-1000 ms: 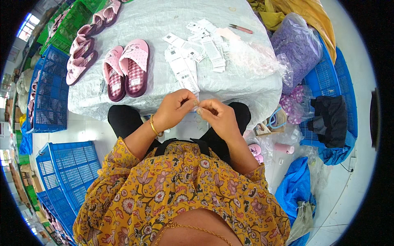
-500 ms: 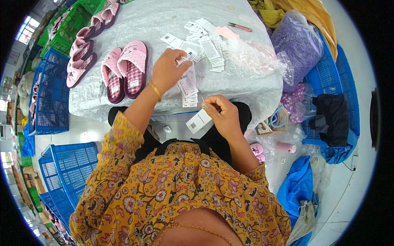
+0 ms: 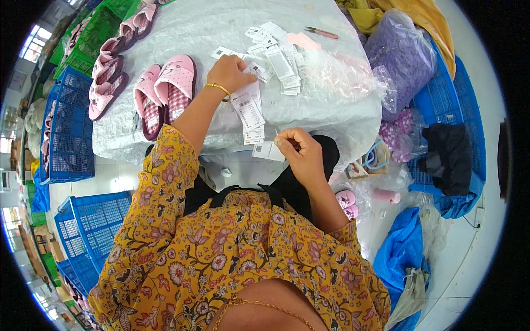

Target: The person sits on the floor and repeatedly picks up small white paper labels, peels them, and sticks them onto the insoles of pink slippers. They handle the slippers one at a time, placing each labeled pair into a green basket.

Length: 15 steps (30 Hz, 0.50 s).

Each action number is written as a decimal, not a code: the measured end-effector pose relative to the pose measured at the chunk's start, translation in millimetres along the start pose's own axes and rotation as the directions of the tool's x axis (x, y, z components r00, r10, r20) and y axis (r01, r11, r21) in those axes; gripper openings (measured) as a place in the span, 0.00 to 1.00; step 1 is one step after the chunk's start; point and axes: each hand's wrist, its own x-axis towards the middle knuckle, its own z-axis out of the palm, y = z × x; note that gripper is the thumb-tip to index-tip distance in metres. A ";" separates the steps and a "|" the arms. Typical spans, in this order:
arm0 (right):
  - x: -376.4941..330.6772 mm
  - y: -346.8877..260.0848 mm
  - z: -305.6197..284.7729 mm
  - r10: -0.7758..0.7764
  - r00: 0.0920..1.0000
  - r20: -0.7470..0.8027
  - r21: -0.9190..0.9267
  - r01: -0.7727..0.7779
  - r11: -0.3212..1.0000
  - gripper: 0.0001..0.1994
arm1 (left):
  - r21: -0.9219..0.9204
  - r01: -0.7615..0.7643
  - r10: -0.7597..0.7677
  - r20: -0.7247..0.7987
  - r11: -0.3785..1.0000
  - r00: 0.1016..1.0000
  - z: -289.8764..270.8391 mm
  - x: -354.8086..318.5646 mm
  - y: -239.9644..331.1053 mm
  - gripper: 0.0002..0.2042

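My right hand (image 3: 300, 154) is closed in a pinch at the table's near edge. It holds a white tag (image 3: 268, 150) with a dark square code, and a thin pale tip sticks up from the fingers. My left hand (image 3: 229, 73) reaches over the table, its fingers bent together above the upper end of an overlapping row of printed paper tags (image 3: 248, 113). What its fingertips grip, if anything, is hidden. Left of that hand stand two pink slippers (image 3: 175, 83) with checked insoles. Beyond and right of it lies a loose pile of white tags (image 3: 280, 62).
Snips (image 3: 321, 33) with pinkish handles lie at the back of the plastic-covered table (image 3: 331, 118). Crumpled clear film (image 3: 348, 77) covers the right side. More pink slippers (image 3: 107, 83) line the left edge. Blue crates (image 3: 69, 127) flank the table, and a purple-filled bag (image 3: 400, 60) sits right.
My left hand has shifted slightly up and left, its fingers curling downward. The upper tags in the row now lie more slanted. The tag in my right hand has tilted flatter and risen a little.
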 end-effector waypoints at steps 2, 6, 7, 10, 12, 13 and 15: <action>0.3 2.2 -1.1 0.044 0.999 -0.008 0.042 -0.043 0.998 0.07 | -0.018 -0.018 0.017 -0.010 1.000 1.000 -0.4 0.6 -1.2 0.23; -0.2 3.4 -6.8 0.056 0.997 -0.044 0.055 -0.053 0.997 0.07 | 0.027 0.028 -0.029 0.051 0.999 0.998 -3.9 8.9 -4.4 0.26; -0.4 4.9 -7.9 0.056 0.997 -0.053 0.061 -0.053 0.997 0.07 | 0.046 -0.007 0.007 -0.011 0.999 1.000 -0.6 9.2 -5.1 0.27; -1.0 11.3 -7.9 0.062 0.996 -0.066 0.080 -0.057 0.995 0.07 | 0.060 -0.131 0.134 -0.039 0.989 0.990 -3.5 7.7 10.9 0.32; 1.0 11.9 -6.6 0.067 0.996 -0.062 0.088 -0.061 0.994 0.06 | 0.106 -0.304 0.311 -0.058 0.947 0.949 4.2 17.7 17.3 0.34; 1.4 11.4 -6.5 0.073 0.996 -0.056 0.089 -0.067 0.994 0.06 | 0.117 -0.335 0.341 -0.042 0.935 0.939 5.9 20.3 22.6 0.34; 2.0 9.7 -7.2 0.084 0.995 -0.046 0.092 -0.080 0.993 0.06 | 0.135 -0.395 0.400 -0.008 0.909 0.917 7.9 25.3 33.9 0.34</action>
